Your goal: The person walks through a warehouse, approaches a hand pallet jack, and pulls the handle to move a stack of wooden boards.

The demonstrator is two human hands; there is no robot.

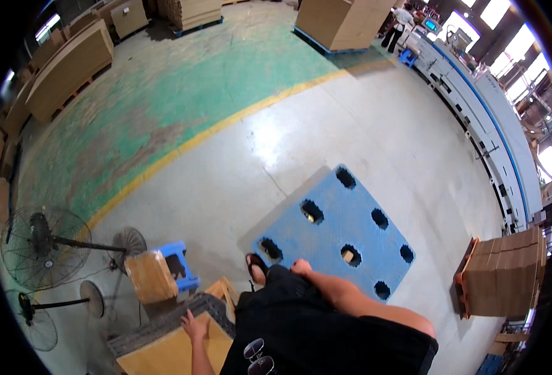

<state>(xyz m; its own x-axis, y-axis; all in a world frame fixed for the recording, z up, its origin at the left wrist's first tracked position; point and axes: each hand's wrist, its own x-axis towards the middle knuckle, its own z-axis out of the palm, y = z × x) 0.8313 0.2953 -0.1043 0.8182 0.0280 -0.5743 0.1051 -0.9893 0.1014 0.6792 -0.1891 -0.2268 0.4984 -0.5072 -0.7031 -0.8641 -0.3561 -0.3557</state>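
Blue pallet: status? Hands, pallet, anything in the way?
Left hand spread on tan board. Right hand at near edge of pallet, grip unclear. Pallet flat on floor. Foot close by its left corner.

The board (157,356) under the left hand (194,326) is yellowish tan, and the block below it is dark grey (143,332) and mottled. Beyond this hand, the stool (174,249) is bright blue and the carton (151,278) is brown. Near the right hand (301,267), the pallet (344,222) is blue, patterned with dark holes. Far ahead of both hands, the floor (382,131) is pale grey, then a yellow line (179,152), then green with brown patches. Well right of the right hand, the stacked cardboard (504,272) is brown.
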